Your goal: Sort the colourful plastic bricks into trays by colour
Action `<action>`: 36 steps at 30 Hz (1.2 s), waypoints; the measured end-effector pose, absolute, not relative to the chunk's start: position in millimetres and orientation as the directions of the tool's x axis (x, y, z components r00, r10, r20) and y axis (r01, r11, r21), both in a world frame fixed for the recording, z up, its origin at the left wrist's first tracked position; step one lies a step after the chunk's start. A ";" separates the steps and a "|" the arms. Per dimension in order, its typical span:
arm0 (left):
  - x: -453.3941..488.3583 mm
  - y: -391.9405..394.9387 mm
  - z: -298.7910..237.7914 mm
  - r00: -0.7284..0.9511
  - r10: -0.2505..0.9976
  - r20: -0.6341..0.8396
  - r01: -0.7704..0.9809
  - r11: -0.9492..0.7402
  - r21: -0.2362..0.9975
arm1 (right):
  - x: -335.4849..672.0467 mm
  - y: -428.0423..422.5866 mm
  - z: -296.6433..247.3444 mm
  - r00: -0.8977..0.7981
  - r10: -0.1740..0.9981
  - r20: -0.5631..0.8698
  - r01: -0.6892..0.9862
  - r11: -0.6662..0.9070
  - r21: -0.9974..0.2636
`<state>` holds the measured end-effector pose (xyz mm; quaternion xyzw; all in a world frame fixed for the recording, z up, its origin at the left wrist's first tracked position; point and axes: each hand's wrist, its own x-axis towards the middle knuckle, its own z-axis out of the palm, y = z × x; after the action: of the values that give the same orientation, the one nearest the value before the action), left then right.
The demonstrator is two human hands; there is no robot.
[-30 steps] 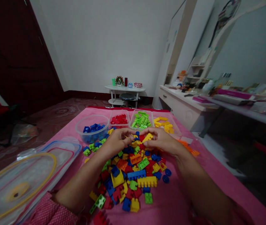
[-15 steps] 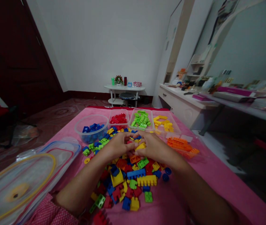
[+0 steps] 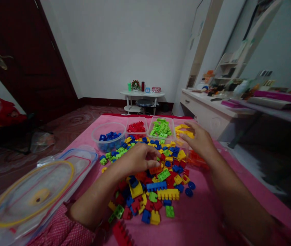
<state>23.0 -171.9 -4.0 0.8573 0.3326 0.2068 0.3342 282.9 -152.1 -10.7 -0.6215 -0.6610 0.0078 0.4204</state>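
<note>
My left hand (image 3: 141, 158) hovers over the heap of plastic building bricks (image 3: 155, 186), its fingers curved and a gap between thumb and fingertips. An orange brick (image 3: 155, 169) lies just under the thumb. Further right, my right hand (image 3: 200, 139) reaches over the clear container of yellow bricks (image 3: 182, 126), thumb and fingers apart. Yellow shows between them; it seems to be bricks inside that container. Orange bricks (image 3: 198, 160) in a clear container sit below my right wrist, partly covered by it.
Behind the heap stand a round tub of blue bricks (image 3: 110, 136), a box of red bricks (image 3: 136, 127) and a box of green bricks (image 3: 160, 128). Clear lids (image 3: 55, 188) are stacked at the left. A long red brick (image 3: 121, 234) lies at the near edge.
My hands were together over the heap around a yellow brick. They have separated: the right moved right and away to the yellow container, while the left stays over the heap. The view shifted slightly.
</note>
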 end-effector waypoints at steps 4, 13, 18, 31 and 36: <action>38.9 -203.2 2.3 0.888 0.398 0.230 0.232 -0.821 0.522 | 264.5 -155.4 -10.3 0.048 0.866 0.498 0.740 0.304 -0.600; 60.3 -212.9 -26.0 0.972 0.185 0.145 0.114 -0.911 0.397 | 252.0 -166.3 2.8 0.072 0.843 0.533 0.732 0.318 -0.603; 40.9 -184.2 -18.9 0.899 0.413 0.145 0.278 -0.795 0.539 | 240.9 -169.5 2.4 0.017 0.864 0.502 0.712 0.342 -0.613; -8.2 -122.2 -26.0 0.413 0.852 0.321 0.440 -0.495 0.749 | 178.3 -196.1 -12.2 -0.499 0.769 0.401 0.615 0.640 -0.461; -13.5 -121.4 -19.3 0.355 0.875 0.328 0.489 -0.473 0.733 | 172.4 -205.0 -16.5 -0.698 0.676 0.236 0.588 0.729 -0.351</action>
<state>-13.5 -121.4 -19.3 0.7784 0.4383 0.3613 0.2673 172.4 -205.0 -16.5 -0.3463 -0.9128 0.1250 0.1768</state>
